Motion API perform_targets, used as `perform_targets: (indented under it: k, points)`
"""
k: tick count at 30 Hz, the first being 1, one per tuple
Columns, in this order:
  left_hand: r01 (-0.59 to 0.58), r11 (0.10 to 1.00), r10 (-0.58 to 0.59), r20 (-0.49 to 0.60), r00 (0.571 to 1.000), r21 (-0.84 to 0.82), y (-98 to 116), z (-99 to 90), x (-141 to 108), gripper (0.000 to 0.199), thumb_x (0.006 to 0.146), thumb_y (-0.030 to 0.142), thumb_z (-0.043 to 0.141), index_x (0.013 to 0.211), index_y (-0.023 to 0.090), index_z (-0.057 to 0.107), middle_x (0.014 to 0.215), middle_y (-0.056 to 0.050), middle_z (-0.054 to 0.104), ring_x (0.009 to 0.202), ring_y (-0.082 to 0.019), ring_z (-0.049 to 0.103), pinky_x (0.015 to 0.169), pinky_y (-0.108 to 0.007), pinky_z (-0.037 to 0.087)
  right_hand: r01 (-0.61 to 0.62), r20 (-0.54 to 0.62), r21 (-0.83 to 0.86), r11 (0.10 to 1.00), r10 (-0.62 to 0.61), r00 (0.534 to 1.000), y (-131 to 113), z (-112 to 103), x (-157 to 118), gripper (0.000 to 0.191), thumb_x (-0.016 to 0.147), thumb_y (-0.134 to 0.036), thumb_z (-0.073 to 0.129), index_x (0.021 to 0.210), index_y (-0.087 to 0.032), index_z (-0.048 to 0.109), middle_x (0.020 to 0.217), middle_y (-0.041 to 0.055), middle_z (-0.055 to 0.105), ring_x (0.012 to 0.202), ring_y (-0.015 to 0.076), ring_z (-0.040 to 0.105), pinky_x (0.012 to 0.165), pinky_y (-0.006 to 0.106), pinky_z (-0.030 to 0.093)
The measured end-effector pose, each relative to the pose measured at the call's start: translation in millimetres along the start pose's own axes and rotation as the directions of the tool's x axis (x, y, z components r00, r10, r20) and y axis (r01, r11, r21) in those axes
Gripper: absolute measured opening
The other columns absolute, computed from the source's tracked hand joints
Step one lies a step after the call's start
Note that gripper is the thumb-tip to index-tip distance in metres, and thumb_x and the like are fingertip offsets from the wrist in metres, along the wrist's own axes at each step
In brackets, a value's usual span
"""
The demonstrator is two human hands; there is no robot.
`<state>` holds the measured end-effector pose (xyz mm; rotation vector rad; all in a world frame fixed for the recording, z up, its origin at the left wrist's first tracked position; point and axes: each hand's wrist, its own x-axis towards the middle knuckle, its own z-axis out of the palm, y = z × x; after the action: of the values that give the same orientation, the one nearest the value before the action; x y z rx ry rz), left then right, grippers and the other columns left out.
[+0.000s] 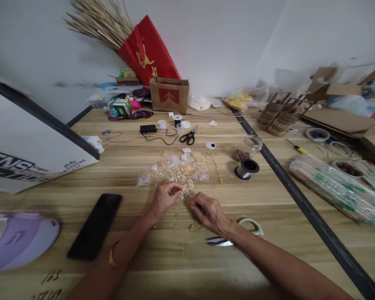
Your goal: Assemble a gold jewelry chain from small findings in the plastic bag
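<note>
Left hand [164, 201] at the trinkets [187, 190], right hand [210, 212] curled near right; I can't tell if either grip holds anything.

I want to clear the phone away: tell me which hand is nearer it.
Left. The left hand is to the right of the phone, at the small shiny pieces; the right hand is farther off that way.

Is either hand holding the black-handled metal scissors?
No, the black-handled metal scissors lie on the wood-grain table, apart from the left hand and right hand.
</note>
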<state>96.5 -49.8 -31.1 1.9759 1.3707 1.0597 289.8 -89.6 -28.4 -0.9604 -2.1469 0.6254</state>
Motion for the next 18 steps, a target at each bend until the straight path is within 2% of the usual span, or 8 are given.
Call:
perform_targets:
  k: [13,18]
  points:
    - [-0.046,0.997,0.045,0.005,0.999,0.056,0.3,-1.0,0.7,0.009,0.073,0.010,0.059,0.071,0.017,0.065,0.074,-0.003,0.069,0.072,-0.016,0.063,0.070,-0.027,0.049,-0.040,-0.029,0.014,0.999,0.040,0.999,1.1,0.5,0.5,0.011,0.089,-0.017,0.046,0.082,-0.019,0.054,0.074,0.0028,0.056,0.063,0.0132,0.052,0.059,0.023,0.040]
    - [-0.038,0.999,0.037,0.026,0.999,0.039,-1.2,-1.3,1.0,0.009,0.074,0.010,0.058,0.070,0.016,0.064,0.073,-0.003,0.068,0.069,-0.015,0.063,0.066,-0.026,0.049,-0.043,-0.028,0.013,0.999,0.043,0.999,-0.5,-0.5,1.2,0.011,0.089,-0.017,0.046,0.082,-0.018,0.054,0.073,0.0026,0.055,0.061,0.0126,0.050,0.057,0.023,0.039]
